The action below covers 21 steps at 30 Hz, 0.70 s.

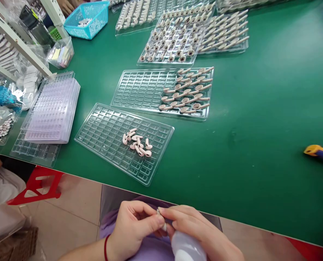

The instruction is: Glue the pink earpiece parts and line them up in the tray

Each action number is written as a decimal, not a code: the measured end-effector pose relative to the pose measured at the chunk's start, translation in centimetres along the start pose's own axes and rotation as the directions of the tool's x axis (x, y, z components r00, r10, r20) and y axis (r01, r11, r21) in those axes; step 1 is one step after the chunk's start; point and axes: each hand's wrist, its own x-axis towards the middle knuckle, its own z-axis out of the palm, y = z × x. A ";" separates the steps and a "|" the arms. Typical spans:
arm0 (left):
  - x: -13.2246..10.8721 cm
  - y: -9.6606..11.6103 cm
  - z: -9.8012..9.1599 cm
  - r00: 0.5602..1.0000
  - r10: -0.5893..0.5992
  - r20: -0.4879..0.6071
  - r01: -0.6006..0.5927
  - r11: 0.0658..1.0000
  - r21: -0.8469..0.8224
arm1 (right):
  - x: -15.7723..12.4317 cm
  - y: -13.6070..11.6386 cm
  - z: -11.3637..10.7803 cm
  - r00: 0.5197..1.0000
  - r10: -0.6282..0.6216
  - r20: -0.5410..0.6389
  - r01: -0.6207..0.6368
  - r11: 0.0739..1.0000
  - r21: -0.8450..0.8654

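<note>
Over my lap, just off the table's front edge, my left hand (135, 226) pinches a small white earbud piece (164, 227) between thumb and index finger. My right hand (196, 224) meets it from the other side, its fingertips against the same piece. Under the right palm is a smooth white rounded thing (188, 246), which looks like a plastic bottle; the hand is curled round it and hides much of it. On the table beyond, a clear tray (104, 134) bears several loose white earbud shells (139, 142) in a small heap.
Behind stands a second clear tray (142, 87) with rows of earbud pieces (187, 90) on its right side. More filled trays (175, 36) lie farther back. Stacked trays (52, 108), a blue basket (86, 21) and a clear box (60, 52) are left; a yellow-blue tool (318, 151) is right.
</note>
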 end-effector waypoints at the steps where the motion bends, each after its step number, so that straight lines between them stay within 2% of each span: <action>1: 0.0 0.0 0.0 1.000 0.001 0.001 -0.001 1.000 -0.001 | 0.1 0.0 0.0 1.000 -0.003 0.004 0.003 1.000 -0.008; 11: 0.2 -0.3 -0.2 0.999 0.028 0.027 -0.028 0.999 -0.019 | 0.5 -0.2 0.1 1.000 0.012 0.007 -0.012 0.999 -0.032; 14: 0.5 -0.5 -0.3 1.000 0.026 0.015 -0.026 0.999 -0.036 | 0.3 -0.1 0.3 0.998 0.022 -0.058 -0.027 0.996 -0.090; 17: 0.8 -0.9 -0.3 0.999 0.027 -0.023 -0.028 0.999 -0.043 | 0.6 0.1 0.5 0.991 -0.027 -0.128 0.003 0.982 -0.188; 21: 1.2 -1.1 -0.3 0.998 0.038 -0.046 -0.040 0.999 -0.026 | 1.0 0.4 0.4 0.992 -0.060 -0.115 0.033 0.974 -0.224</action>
